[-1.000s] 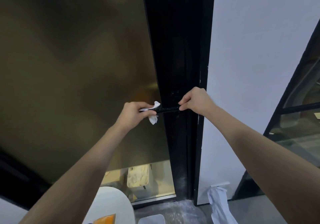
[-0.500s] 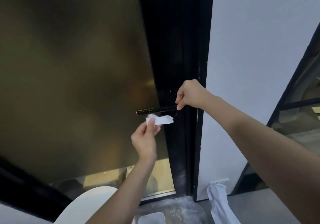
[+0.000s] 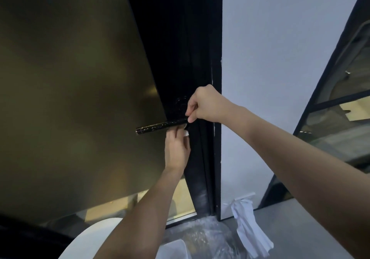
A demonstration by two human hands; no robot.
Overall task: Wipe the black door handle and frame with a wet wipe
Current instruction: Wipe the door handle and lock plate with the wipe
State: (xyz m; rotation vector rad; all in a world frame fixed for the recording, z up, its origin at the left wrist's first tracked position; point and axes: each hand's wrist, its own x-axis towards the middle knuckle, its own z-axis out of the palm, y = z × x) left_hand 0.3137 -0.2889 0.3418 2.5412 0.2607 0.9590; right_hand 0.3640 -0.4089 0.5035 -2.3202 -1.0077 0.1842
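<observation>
Hands at the black lever handle point(image 3: 162, 126) of the glass door.

Right hand point(image 3: 206, 104) reaches in with a straight arm and pinches the handle's base, next to the black frame point(image 3: 217, 98). Left hand point(image 3: 177, 148) comes up from below, fingers pointing up and pressed under the handle, grasping the white wet wipe point(image 3: 186, 133), of which only a small corner is visible.

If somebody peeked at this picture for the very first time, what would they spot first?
Probably the two bare arms reaching to the middle, where the black door handle sticks out sideways from the dark door frame. The right hand pinches the handle's frame end, while the left hand presses a wet wipe up underneath. A big golden-brown panel fills the left side.
</observation>
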